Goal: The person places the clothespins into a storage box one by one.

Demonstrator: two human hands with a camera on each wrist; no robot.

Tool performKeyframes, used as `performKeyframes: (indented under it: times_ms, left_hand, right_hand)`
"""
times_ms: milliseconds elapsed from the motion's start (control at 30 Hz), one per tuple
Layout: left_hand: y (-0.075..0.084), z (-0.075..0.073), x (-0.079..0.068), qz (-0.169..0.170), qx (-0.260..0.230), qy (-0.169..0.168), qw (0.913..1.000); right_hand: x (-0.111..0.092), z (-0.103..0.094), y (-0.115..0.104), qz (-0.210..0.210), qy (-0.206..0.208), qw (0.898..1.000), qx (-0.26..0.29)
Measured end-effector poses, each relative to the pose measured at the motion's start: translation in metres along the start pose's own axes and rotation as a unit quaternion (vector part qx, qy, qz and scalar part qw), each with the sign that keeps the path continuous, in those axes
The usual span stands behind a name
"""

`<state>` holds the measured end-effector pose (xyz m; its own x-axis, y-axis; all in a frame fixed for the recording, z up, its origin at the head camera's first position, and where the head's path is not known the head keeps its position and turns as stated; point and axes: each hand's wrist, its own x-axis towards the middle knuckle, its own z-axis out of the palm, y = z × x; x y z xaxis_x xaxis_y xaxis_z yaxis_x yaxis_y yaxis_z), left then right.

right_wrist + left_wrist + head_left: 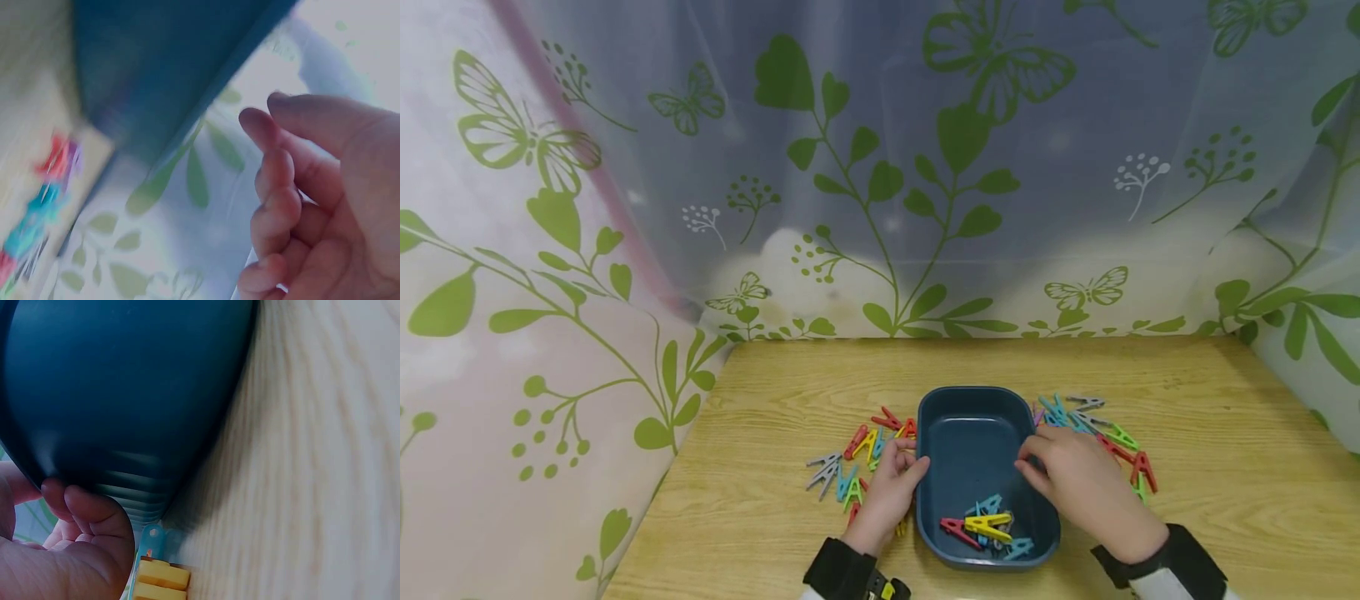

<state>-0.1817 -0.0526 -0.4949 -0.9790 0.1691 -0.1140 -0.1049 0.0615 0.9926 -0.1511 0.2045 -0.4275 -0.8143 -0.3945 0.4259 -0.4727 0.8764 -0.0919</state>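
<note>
A dark blue plastic basin [973,450] stands on the wooden table. Several clothespins lie in its near end, among them a yellow clothespin [988,525] on top and a red clothespin [961,532]. My left hand [891,487] grips the basin's left rim, thumb at the inner edge and fingers outside; the left wrist view shows its fingertips against the rim. Over the right rim is my right hand [1078,483], thumb and index finger close together above the inside. In the right wrist view its fingers [275,169] are loosely bent, apart from the basin, with nothing between them.
Loose clothespins in several colours lie left of the basin, such as a grey clothespin [825,473]. More are spread to its right, including a red clothespin [1142,471]. A patterned curtain [880,250] hangs behind and beside the table [752,500].
</note>
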Motion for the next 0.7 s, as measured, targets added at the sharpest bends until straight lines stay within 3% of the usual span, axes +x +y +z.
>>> performKeyframes:
  times_ms: [133,267,500,700]
  left_hand:
    - [0.0,0.0,0.0,0.002,-0.001,-0.001,1.0]
    - [-0.001,0.0,0.0,0.006,-0.002,-0.002,1.0]
    - [-0.002,0.0,0.001,0.003,-0.002,-0.001,1.0]
    - [-0.004,-0.001,0.002,-0.004,0.001,-0.002,1.0]
  right_hand:
    - [0.001,-0.005,0.029,0.053,0.003,0.999,-0.009]
    - [-0.002,-0.006,0.06,0.104,-0.023,0.994,-0.007]
    - [-0.012,-0.002,0.102,0.192,-0.117,0.974,0.011]
    - [-0.021,0.001,0.125,0.225,-0.199,0.954,0.019]
